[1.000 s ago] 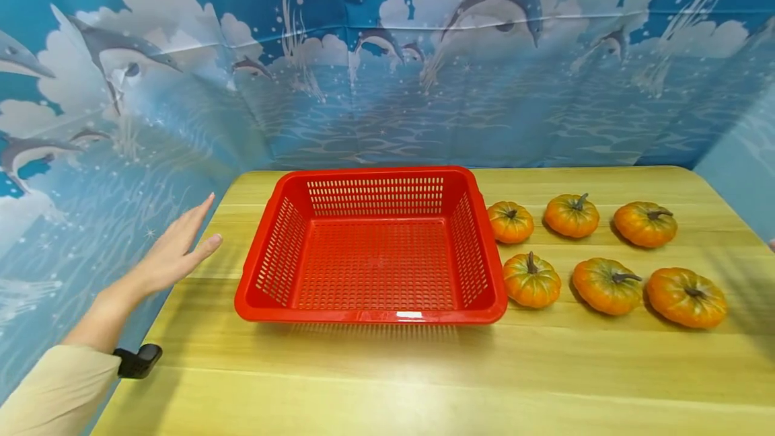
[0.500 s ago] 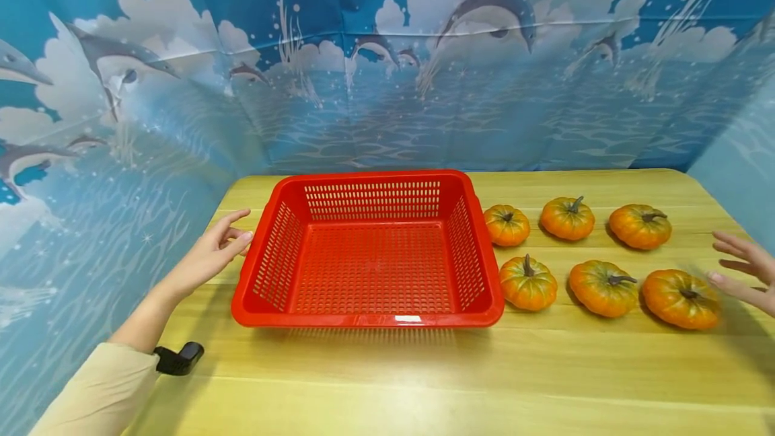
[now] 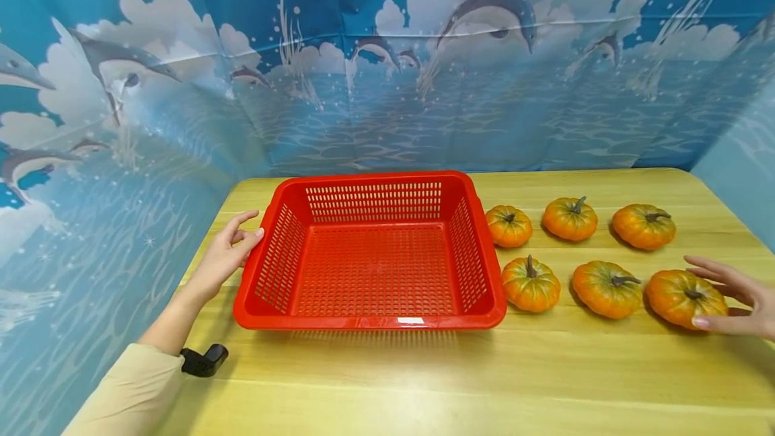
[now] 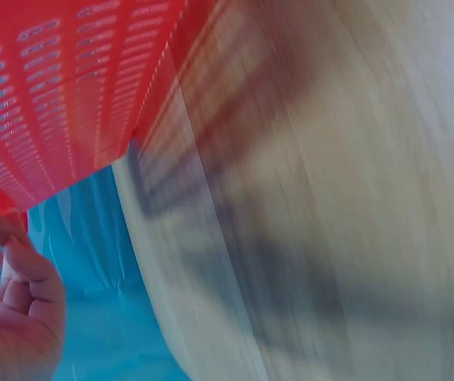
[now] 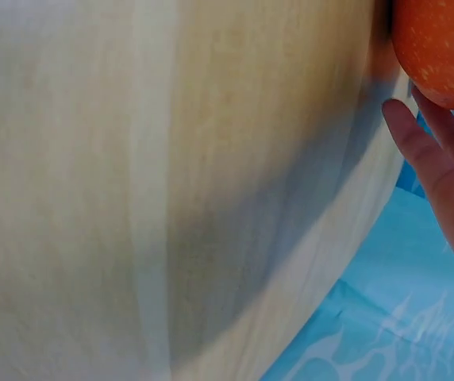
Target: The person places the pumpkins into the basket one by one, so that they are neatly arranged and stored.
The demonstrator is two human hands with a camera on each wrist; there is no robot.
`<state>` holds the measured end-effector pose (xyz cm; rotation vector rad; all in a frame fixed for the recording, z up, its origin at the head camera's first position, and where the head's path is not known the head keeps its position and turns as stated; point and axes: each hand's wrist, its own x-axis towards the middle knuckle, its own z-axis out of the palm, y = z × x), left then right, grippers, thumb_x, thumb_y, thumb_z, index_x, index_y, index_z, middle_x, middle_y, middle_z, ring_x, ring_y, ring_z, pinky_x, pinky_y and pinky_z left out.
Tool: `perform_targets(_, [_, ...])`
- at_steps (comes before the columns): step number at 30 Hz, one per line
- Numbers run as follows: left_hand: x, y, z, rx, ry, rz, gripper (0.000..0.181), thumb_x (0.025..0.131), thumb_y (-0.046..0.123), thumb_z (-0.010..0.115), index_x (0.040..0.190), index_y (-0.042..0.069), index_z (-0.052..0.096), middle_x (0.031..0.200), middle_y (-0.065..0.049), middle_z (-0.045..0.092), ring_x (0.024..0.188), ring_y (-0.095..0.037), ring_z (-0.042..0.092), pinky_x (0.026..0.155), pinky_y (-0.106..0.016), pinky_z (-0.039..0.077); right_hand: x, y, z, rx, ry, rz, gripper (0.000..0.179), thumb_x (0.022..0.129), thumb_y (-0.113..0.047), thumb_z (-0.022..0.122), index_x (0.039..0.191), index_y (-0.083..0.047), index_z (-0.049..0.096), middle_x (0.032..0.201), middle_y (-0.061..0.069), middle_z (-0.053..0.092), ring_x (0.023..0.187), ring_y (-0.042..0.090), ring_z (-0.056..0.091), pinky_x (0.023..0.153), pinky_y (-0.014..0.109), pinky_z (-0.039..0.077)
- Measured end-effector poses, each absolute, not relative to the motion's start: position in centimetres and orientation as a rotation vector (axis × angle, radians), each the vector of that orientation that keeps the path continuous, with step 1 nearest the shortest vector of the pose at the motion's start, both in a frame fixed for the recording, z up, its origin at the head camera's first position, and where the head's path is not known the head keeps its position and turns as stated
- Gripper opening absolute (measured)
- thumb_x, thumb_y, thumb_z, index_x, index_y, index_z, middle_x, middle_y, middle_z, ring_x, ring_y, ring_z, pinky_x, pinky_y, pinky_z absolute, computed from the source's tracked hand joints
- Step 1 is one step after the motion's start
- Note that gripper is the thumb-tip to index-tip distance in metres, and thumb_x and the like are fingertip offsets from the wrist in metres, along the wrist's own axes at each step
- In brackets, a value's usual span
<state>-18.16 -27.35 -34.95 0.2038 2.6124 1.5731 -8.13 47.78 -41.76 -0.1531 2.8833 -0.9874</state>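
Note:
A red plastic basket (image 3: 375, 268) with slotted walls sits on the wooden table. My left hand (image 3: 220, 258) is at its left rim, thumb on the edge and the other fingers bent outside it; in the left wrist view, this hand (image 4: 17, 305) pinches the rim. Several orange pumpkins stand in two rows right of the basket. My right hand (image 3: 735, 298) is beside the front-right pumpkin (image 3: 684, 298), thumb in front and fingers reaching behind it. In the right wrist view, a gap shows between the thumb and that pumpkin (image 5: 441, 51).
Other pumpkins include the front-middle one (image 3: 605, 291), the front-left one (image 3: 529, 286) close to the basket, and the back-right one (image 3: 644, 227). A blue dolphin-print curtain (image 3: 387, 113) hangs behind and beside the table (image 3: 424, 382).
My left hand has moved right onto the basket's rim. My right hand has come in from the right edge to the front-right pumpkin. Basket and pumpkins stand where they were.

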Motion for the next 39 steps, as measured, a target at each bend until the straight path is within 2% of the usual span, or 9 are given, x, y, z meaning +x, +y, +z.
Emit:
perform_targets(4, [-18.2,-27.2,-35.1,0.18,2.57,1.639,0.06,0.098,0.029,0.049,0.147,0.006,0.023,0.099,-0.005,0.057,0.07,-0.01,0.063,0.065,-0.029,0.055,-7.9,47.3,-42.0,-0.159,2.911,-0.948,0.102,0.076,-0.011,0.077,0.15,-0.026,0.009,0.128,-0.035,0.017,0.106,-0.002,0.032,0.069,0.019,0.046])
perform_targets(7, [-18.2,-27.1,-35.1,0.182,2.525,1.694,0.06,0.098,0.029,0.049,0.146,0.004,0.023,0.096,0.002,0.058,0.073,-0.008,0.063,0.066,-0.027,0.055,-7.9,47.3,-42.4,-0.15,2.882,-0.99,0.102,0.077,-0.011,0.076,0.15,-0.027,0.007,0.146,-0.014,0.018,0.12,0.035,0.028,0.087,0.033,0.043])
perform_targets(8, [-18.1,-27.0,-35.2,0.184,2.507,1.712,0.06,0.098,0.028,0.049,0.146,0.003,0.023,0.094,0.005,0.059,0.073,-0.007,0.062,0.066,-0.027,0.055,-7.9,47.3,-42.5,-0.124,2.895,-0.964,0.101,0.077,-0.014,0.076,0.15,-0.029,0.008,0.141,-0.018,0.021,0.122,0.025,0.028,0.086,0.035,0.043])
perform_targets(12, [-18.0,-26.9,-35.1,0.168,2.452,1.756,0.059,0.098,0.028,0.049,0.145,0.002,0.024,0.091,0.008,0.06,0.075,-0.007,0.062,0.067,-0.026,0.055,-8.1,47.4,-42.6,-0.083,2.879,-0.943,0.101,0.077,-0.018,0.076,0.15,-0.027,0.007,0.135,0.032,0.021,0.111,0.023,0.037,0.082,0.045,0.041])
perform_targets(16, [-18.0,-26.8,-35.0,0.128,2.436,1.771,0.059,0.097,0.03,0.05,0.144,0.003,0.026,0.091,0.01,0.061,0.076,-0.006,0.063,0.067,-0.026,0.055,-8.3,47.5,-42.4,-0.097,2.904,-0.961,0.096,0.075,-0.014,0.078,0.149,-0.026,0.017,0.125,-0.002,0.038,0.092,-0.016,0.032,0.064,0.018,0.04])
perform_targets(20, [-18.1,-26.8,-34.9,0.118,2.417,1.787,0.06,0.096,0.03,0.051,0.144,0.004,0.027,0.09,0.01,0.062,0.075,-0.006,0.064,0.067,-0.025,0.055,-8.3,47.4,-41.8,-0.136,2.932,-1.022,0.09,0.072,-0.007,0.079,0.144,-0.029,0.028,0.11,-0.035,0.028,0.088,-0.023,0.031,0.06,0.008,0.034])
perform_targets(28, [-18.1,-26.9,-34.8,0.119,2.402,1.807,0.059,0.096,0.026,0.053,0.144,0.003,0.027,0.087,0.01,0.063,0.071,-0.007,0.062,0.065,-0.024,0.054,-8.9,46.4,-40.0,-0.126,2.931,-0.962,0.086,0.074,-0.009,0.078,0.141,-0.03,0.027,0.117,-0.001,0.038,0.086,-0.023,0.028,0.059,0.015,0.038])
perform_targets(35, [-18.1,-26.7,-34.8,0.141,2.384,1.826,0.059,0.096,0.024,0.053,0.143,0.001,0.027,0.088,0.01,0.064,0.074,-0.007,0.064,0.068,-0.023,0.054,-9.4,45.8,-38.3,-0.168,2.949,-1.066,0.089,0.072,-0.001,0.078,0.132,-0.044,0.029,0.106,-0.037,0.03,0.084,-0.02,0.037,0.058,0.01,0.041])
perform_targets(39, [-18.2,-26.6,-34.8,0.129,2.389,1.834,0.057,0.096,0.024,0.053,0.142,0.001,0.029,0.086,0.01,0.064,0.073,-0.006,0.063,0.067,-0.023,0.054,-10.1,45.1,-37.2,-0.154,2.946,-1.013,0.086,0.074,-0.005,0.077,0.131,-0.043,0.027,0.111,-0.028,0.029,0.085,-0.022,0.033,0.058,0.012,0.042])
